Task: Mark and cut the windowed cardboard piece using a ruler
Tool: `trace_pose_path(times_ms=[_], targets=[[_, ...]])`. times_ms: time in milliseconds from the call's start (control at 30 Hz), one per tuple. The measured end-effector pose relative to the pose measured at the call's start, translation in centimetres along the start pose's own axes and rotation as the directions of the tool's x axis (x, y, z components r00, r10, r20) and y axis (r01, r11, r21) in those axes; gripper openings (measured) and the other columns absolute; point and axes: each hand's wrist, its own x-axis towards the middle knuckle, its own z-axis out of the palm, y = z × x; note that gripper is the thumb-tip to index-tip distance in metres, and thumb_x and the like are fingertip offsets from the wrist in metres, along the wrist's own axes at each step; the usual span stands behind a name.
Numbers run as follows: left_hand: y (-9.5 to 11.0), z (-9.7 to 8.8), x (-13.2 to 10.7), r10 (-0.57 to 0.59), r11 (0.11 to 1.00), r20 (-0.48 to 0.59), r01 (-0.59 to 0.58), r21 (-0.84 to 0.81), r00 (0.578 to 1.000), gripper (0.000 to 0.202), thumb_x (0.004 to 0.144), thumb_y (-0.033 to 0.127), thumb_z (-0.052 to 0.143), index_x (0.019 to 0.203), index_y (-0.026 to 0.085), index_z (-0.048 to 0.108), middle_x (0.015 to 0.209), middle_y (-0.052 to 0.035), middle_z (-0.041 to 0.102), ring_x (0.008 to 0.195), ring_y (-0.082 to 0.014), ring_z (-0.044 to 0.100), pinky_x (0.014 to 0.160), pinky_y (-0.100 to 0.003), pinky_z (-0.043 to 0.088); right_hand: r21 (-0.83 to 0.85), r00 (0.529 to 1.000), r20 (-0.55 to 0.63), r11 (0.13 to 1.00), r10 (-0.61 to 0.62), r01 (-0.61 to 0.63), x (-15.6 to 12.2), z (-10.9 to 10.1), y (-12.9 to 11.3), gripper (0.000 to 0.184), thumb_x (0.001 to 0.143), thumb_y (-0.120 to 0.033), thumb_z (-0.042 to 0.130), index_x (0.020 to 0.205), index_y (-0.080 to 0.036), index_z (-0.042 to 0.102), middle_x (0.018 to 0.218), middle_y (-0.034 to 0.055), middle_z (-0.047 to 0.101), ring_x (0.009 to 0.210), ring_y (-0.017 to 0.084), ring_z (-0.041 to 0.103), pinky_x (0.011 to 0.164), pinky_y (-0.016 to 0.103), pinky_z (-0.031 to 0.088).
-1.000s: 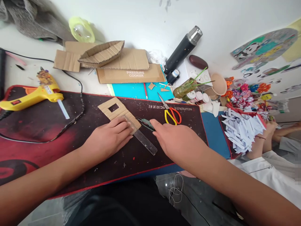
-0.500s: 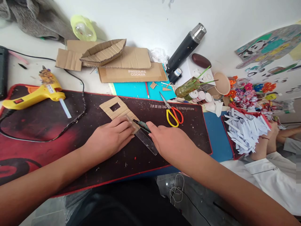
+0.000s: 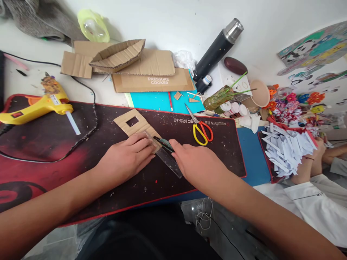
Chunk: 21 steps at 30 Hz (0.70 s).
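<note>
A small cardboard piece (image 3: 143,125) with a rectangular cut-out lies on the dark desk mat (image 3: 130,191). Across its lower end runs a clear ruler (image 3: 169,163). My left hand (image 3: 129,154) presses ruler and cardboard down with its fingers held together, covering part of both. A utility knife (image 3: 164,143) with a dark handle is gripped in my right hand (image 3: 193,159), its tip end at the ruler's edge over the cardboard. The blade itself is too small to make out. Scissors (image 3: 200,130) with yellow and red handles lie beyond my right hand.
To the left sits a yellow glue gun (image 3: 38,108) with its cable looping over the mat. Behind are cardboard sheets (image 3: 159,61), a boat-shaped cardboard piece (image 3: 118,56) and a black thermos (image 3: 217,48). At right, another person sits by a pile of white paper strips (image 3: 288,150).
The camera view has shifted slightly, so the background sits a little differently. My hands, the knife, the ruler and the cardboard stay almost where they were.
</note>
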Motion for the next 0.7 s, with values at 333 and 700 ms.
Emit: trace_pose_path(times_ms=[333, 700], targets=[[-0.05, -0.01, 0.08, 0.021, 0.999, -0.007, -0.02, 0.029, 1.0, 0.027, 0.114, 0.029, 0.054, 0.12, 0.021, 0.079, 0.118, -0.0098, 0.08, 0.127, -0.0299, 0.071, 0.106, -0.041, 0.064, 0.023, 1.0, 0.012, 1.0, 0.011, -0.011, 0.06, -0.17, 0.17, 0.05, 0.12, -0.031, 0.037, 0.168, -0.017, 0.044, 0.105, 0.0138, 0.081, 0.085, 0.027, 0.08, 0.062, 0.032, 0.05], [0.04, -0.19, 0.21, 0.041, 0.997, -0.003, -0.04, 0.064, 0.999, 0.029, 0.114, 0.029, 0.053, 0.119, 0.019, 0.079, 0.117, -0.0101, 0.081, 0.125, -0.0309, 0.073, 0.105, -0.043, 0.065, -0.023, 1.0, -0.005, 1.0, -0.018, 0.018, 0.19, 0.34, -0.16, 0.049, 0.12, -0.027, 0.037, 0.166, -0.013, 0.046, 0.099, 0.0149, 0.079, 0.08, 0.026, 0.08, 0.056, 0.029, 0.045]])
